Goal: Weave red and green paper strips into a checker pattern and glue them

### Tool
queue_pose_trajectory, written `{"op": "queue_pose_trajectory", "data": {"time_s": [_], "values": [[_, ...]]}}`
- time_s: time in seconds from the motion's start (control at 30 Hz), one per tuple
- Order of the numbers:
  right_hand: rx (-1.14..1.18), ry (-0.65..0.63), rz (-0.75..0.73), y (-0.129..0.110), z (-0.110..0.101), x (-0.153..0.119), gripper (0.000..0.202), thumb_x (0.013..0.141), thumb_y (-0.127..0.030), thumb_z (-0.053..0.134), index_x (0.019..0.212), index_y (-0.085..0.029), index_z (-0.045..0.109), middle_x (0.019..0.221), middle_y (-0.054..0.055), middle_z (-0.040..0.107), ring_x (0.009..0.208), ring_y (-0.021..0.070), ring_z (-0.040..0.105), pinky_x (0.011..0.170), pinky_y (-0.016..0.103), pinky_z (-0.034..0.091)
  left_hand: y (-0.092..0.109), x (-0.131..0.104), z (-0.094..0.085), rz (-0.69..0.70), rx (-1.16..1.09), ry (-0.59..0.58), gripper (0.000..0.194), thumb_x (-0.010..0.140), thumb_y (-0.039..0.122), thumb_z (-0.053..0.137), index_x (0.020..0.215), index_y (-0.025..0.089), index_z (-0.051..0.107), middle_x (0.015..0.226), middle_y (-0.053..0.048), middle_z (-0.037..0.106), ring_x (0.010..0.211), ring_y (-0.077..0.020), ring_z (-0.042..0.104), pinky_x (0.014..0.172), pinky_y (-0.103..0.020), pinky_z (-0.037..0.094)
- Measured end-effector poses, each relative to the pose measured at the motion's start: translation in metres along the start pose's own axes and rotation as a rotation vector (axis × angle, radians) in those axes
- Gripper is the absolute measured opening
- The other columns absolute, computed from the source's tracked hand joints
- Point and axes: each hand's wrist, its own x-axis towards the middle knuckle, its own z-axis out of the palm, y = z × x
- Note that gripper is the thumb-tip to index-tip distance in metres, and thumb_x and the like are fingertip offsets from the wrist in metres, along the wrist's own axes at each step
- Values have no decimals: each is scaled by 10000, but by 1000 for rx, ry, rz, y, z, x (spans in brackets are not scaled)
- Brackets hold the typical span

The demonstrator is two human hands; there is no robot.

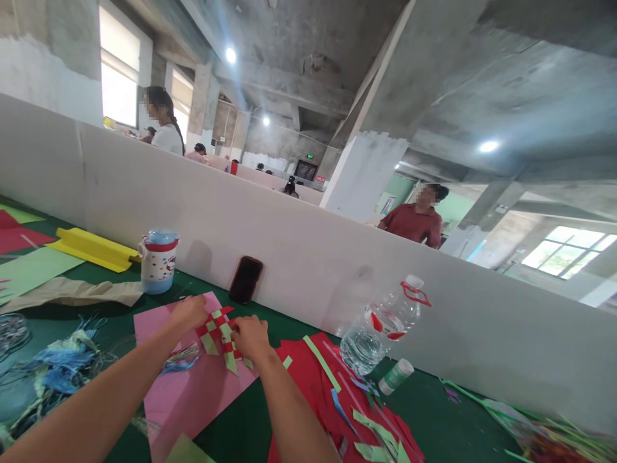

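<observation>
A small checkered weave of red and pale green paper strips (212, 329) lies over a sheet of pink paper (193, 399), with loose green ends hanging toward me. At its upper left edge, my left hand (190, 313) has bent fingers closed on the weave. My right hand (250, 335) pinches the right side of the same piece, its fingertips partly hidden behind the strips. A bundle of thin blue and pale threads (182, 360) lies on the pink paper beneath my left forearm.
A phone (245, 280) leans on the white partition (299, 251), beside a cartoon bottle (159, 263). Red paper (308, 366) with loose strips lies right, near a large water bottle (376, 331) and glue stick (396, 376). Blue tassels (62, 360) lie left. People stand beyond the partition.
</observation>
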Motion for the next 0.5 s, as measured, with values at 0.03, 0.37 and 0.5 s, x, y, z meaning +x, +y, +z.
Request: {"op": "queue_pose_trajectory", "data": {"time_s": [0.03, 0.37, 0.5], "values": [[0, 30, 5, 0, 1, -2, 159, 987, -294, 627, 1090, -224, 726, 1238, 74, 698, 1258, 299, 567, 1059, 531, 421, 2, -1, -2, -5, 35, 26, 407, 956, 401, 671, 1304, 199, 613, 1336, -101, 644, 1131, -256, 664, 941, -487, 581], [144, 263, 50, 53, -26, -40, 383, 914, -76, 481, 1186, -221, 708, 1306, 97, 677, 1261, 254, 574, 1085, 404, 417, 56, -51, 11, 51, 193, 54, 398, 958, 402, 668, 1297, 199, 618, 1329, -97, 649, 1135, -257, 663, 945, -494, 579], [230, 327, 23, 66, -37, -79, 395, 890, -78, 461, 1157, -229, 711, 1293, 87, 670, 1257, 247, 589, 1117, 414, 421, 69, -98, 17, 108, 177, 32, 443, 961, 405, 659, 1352, 211, 583, 1400, -109, 605, 1193, -279, 634, 979, -525, 560]]}}
